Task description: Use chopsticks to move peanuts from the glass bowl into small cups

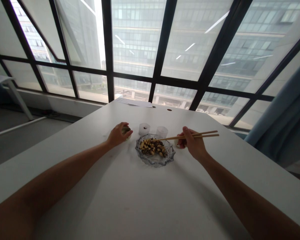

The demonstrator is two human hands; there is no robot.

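My left hand (118,135) curves its fingers and thumb round a small cup (126,132) with something dark in it. My right hand (193,143) grips a pair of wooden chopsticks (205,134), whose tips reach left over a clear glass dish (153,163) with a wavy rim. Mixed nuts and seeds (153,147), yellowish, brown and dark, lie heaped in the dish. Just behind it stand two small whitish cups: the left cup (144,129) shows a dark bit, while the right cup (162,131) shows no clear contents. Another small cup (176,144) is partly hidden behind my right fingers.
The white table (130,200) stretches toward large black-framed windows (133,36). Papers (136,102) lie at its far edge, close to two round holes. A blue curtain (282,123) hangs at the right, and another white table (1,79) stands at the left.
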